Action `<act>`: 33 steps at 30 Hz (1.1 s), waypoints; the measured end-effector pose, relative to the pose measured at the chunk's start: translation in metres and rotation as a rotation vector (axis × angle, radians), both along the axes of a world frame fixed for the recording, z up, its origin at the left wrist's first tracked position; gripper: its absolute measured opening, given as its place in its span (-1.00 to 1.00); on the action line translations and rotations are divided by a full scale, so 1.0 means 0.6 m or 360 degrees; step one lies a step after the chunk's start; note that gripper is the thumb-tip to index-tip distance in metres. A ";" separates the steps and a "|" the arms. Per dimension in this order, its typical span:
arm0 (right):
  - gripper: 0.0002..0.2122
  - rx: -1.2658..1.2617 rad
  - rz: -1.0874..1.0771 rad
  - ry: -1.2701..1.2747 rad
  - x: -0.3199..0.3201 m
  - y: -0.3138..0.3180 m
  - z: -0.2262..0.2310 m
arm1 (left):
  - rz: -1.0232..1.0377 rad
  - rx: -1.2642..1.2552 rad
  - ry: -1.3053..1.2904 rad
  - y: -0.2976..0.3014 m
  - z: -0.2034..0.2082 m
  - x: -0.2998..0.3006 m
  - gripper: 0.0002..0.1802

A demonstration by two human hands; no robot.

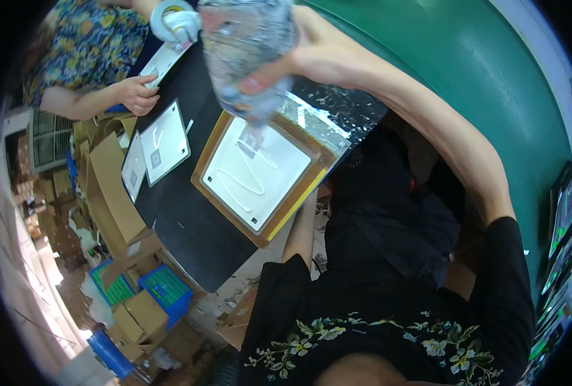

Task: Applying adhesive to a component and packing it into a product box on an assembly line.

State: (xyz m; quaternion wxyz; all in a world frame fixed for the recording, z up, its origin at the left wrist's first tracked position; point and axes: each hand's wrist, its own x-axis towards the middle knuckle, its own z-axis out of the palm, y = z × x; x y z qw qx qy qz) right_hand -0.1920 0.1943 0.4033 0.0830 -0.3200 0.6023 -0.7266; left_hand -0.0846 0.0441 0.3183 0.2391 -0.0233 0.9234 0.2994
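My right hand is wrapped round a large, grimy, grey-smeared bottle, its lower end pointing down over a white square panel. A wavy white line of what looks like glue runs across the panel, which also has a grey square patch and small dark corner marks. The panel lies in a brown-edged frame with a yellow strip along its near side. My left forearm reaches up beneath that frame; the left hand itself is hidden there, so its fingers do not show.
To the left, two similar white panels lie on the black table. Across from me, a co-worker's hand holds a white strip-like piece beside a roll of tape. Cardboard boxes and blue-green crates stand lower left.
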 end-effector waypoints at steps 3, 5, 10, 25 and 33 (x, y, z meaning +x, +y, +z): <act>-0.53 -0.0222 -0.0184 0.0039 -0.031 -0.027 -0.011 | -0.0576 -0.0316 -0.0359 -0.006 0.220 -0.124 -0.61; -0.53 -0.0180 -0.0137 0.0015 -0.012 -0.014 -0.002 | -0.0941 -0.0518 -0.0599 -0.009 0.366 -0.204 -0.59; -0.42 -0.0181 0.0117 0.0096 0.032 0.060 0.011 | -0.1352 -0.0377 -0.0304 0.156 0.285 -0.124 -0.55; -0.64 -0.0677 -0.0312 -0.1143 0.005 0.275 -0.029 | -0.0206 -0.0733 -0.0034 0.058 -0.539 0.104 -0.30; -0.60 -0.0669 -0.0595 -0.1362 0.021 0.307 0.072 | 0.0243 -0.0413 0.0065 0.028 -0.545 0.097 -0.30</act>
